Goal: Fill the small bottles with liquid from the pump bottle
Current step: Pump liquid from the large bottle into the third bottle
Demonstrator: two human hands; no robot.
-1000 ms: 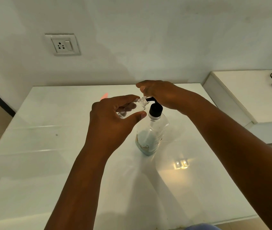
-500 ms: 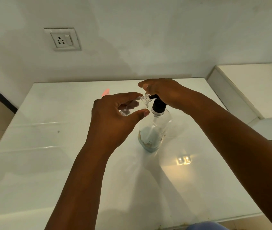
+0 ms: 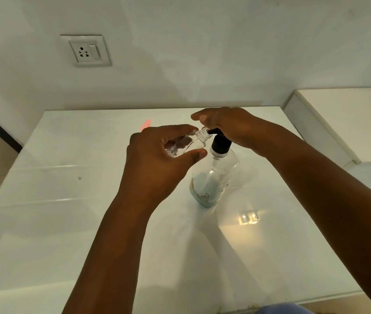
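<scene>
Our hands meet over the pump bottle [image 3: 214,177].
Our left hand [image 3: 157,164] grips the tilted clear small bottle [image 3: 189,143] at the black nozzle; our right hand [image 3: 232,128] rests curled on the pump above the glossy white surface [image 3: 66,211].

Both forearms bare, no sleeves, no watch, no rings visible. Left hand [image 3: 157,164], right hand [image 3: 232,128] ungloved. Blue garment [image 3: 282,310] at bottom edge.

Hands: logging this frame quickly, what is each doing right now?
Left hand: closed around the small bottle, tilted toward the nozzle.
Right hand: resting on the pump bottle head; grip cannot be told.
</scene>
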